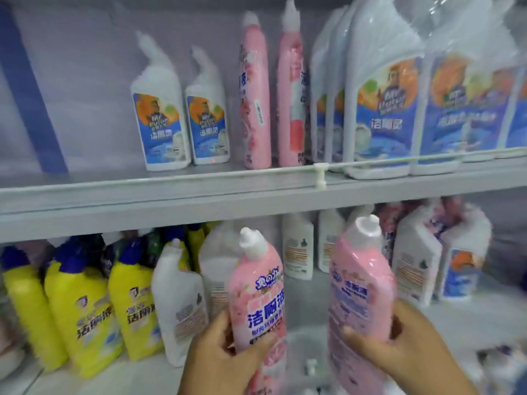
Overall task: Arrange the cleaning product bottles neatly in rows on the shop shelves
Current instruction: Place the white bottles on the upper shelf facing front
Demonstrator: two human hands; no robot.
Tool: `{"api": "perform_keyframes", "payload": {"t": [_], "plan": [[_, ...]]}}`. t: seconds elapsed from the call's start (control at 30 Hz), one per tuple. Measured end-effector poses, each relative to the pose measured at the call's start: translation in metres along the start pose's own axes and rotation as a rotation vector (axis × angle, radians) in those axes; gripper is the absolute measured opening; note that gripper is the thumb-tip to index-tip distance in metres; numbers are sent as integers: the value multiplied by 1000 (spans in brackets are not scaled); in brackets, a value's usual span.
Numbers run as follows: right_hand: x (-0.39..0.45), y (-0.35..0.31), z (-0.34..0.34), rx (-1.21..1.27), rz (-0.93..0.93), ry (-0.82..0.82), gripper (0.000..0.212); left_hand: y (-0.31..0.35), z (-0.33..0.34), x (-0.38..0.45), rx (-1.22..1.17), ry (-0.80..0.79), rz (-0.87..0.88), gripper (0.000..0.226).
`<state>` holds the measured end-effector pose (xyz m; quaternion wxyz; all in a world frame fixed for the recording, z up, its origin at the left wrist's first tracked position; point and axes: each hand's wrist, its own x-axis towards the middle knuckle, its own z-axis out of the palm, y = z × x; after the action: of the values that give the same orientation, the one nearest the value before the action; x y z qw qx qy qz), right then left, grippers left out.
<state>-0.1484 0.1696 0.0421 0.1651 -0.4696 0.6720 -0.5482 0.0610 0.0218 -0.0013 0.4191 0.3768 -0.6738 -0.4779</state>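
Pink bottles: two held (256, 292), two shelved (255, 95).

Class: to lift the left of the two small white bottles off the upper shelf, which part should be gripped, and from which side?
Grip the small white bottle round its straight labelled body, from the front. The angled neck gives a poor hold, and its neighbour stands close on the right.

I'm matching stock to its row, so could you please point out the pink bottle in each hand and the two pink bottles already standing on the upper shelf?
Pink bottle in left hand (258, 297): head view, front label.
Pink bottle in right hand (356, 283): head view, upper body.
Pink bottles on upper shelf (255, 95): head view, left one's body.
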Motion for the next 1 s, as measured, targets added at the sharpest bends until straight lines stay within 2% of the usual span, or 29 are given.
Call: {"api": "perform_keyframes", "payload": {"t": [0.17,0.27,0.33,0.47,0.57,0.67,0.8,0.9,1.0], "plan": [[43,64,8,-37,-22,155,38,-29,52,34,84,169,-35,45],[67,95,20,-63,7,157,42,-35,76,53,94,278,-67,37],[83,106,27,-111,24,167,40,-36,89,63,167,332,-50,45],[109,112,42,-158,-25,183,62,-47,107,87,439,389,52,72],[125,126,55,-87,36,118,51,-38,113,112,453,362,-8,74],[138,146,63,-42,134,75,51,-33,115,136,471,352,-57,62],[155,148,68,-65,164,70,51,-34,112,157,449,348,-71,59],[167,145,66,-55,223,32,49,-31,107,166,379,273,-117,56],[174,147,61,-75,285,-8,49,-34,105,163,419,198,-139,52]]}}
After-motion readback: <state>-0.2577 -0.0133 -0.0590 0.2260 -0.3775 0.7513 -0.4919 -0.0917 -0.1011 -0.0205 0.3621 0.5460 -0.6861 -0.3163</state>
